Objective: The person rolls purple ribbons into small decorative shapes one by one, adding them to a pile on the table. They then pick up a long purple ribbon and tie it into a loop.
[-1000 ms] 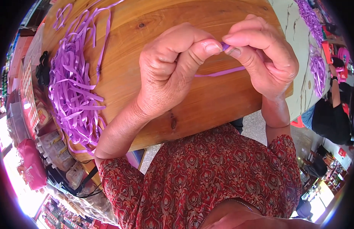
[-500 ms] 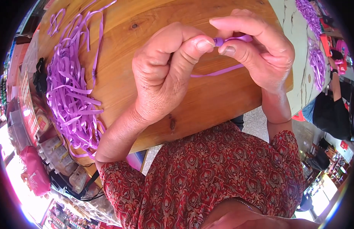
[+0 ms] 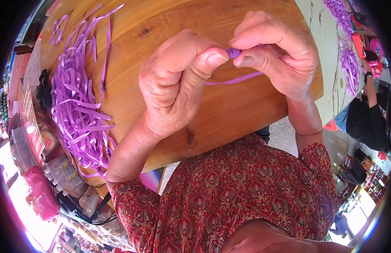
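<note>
Above the wooden table, both my hands meet at a small purple ribbon piece [image 3: 233, 53] that looks folded or knotted. Thumb and curled index finger of my left hand [image 3: 178, 76] pinch its left end. From the other side, the thumb and fingertips of my right hand [image 3: 277, 52] close on it. A strip of purple ribbon [image 3: 235, 79] hangs in a curve below the hands, and part of it is hidden behind them. To the left lies a large heap of purple ribbons [image 3: 77, 105].
The wooden table [image 3: 229, 107] spans the middle. A small purple ribbon loop [image 3: 59, 29] lies at its far left. Clear plastic boxes [image 3: 62, 170] and a pink bag [image 3: 40, 194] crowd the left side. Beyond a pale marbled surface [image 3: 328, 71] at right, a person in black [image 3: 366, 120] is near more ribbons.
Both hands have shifted slightly left and down in the picture. The ribbon end that stuck out between my right fingers is now mostly covered by them.
</note>
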{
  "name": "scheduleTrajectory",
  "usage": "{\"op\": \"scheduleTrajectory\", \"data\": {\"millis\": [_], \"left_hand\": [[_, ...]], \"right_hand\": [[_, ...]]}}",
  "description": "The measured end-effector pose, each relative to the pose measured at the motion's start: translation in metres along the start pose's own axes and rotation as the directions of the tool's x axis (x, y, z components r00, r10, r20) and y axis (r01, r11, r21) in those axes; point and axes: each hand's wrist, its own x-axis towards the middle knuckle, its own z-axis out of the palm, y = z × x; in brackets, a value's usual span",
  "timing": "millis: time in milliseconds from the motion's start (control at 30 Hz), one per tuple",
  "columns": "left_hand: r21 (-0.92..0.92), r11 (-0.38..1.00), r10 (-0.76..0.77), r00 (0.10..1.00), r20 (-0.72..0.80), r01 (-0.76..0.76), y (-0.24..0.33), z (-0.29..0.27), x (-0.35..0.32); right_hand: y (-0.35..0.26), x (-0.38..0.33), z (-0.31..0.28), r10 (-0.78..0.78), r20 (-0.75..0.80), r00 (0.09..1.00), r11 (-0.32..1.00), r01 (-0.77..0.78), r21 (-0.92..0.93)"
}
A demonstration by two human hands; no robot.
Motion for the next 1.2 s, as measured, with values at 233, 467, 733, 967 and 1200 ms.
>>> {"op": "scheduleTrajectory", "data": {"millis": [233,467,733,967,1200], "left_hand": [[0.072,0.997,0.03,0.999,0.038,-0.032,0.005,0.0,0.003],[0.123,0.992,-0.01,0.998,0.064,0.002,0.009,-0.001,-0.002],[0.106,0.992,-0.068,0.998,-0.015,0.069,0.007,0.007,-0.004],[-0.376,0.869,-0.386,0.916,-0.112,0.321,0.005,0.02,-0.022],[-0.009,0.999,-0.033,0.998,-0.05,0.033,-0.003,0.013,-0.011]], "right_hand": [[-0.032,0.018,-0.016,0.061,0.08,0.995,0.989,-0.049,-0.143],[-0.038,0.027,-0.021,0.114,0.231,0.966,0.916,-0.012,-0.401],[-0.031,0.02,-0.008,0.059,0.016,0.998,0.955,-0.051,-0.291],[0.006,0.006,0.009,-0.202,0.037,0.979,0.956,0.205,-0.211],[-0.029,0.02,-0.016,0.21,0.059,0.976,0.972,-0.202,-0.124]]}}
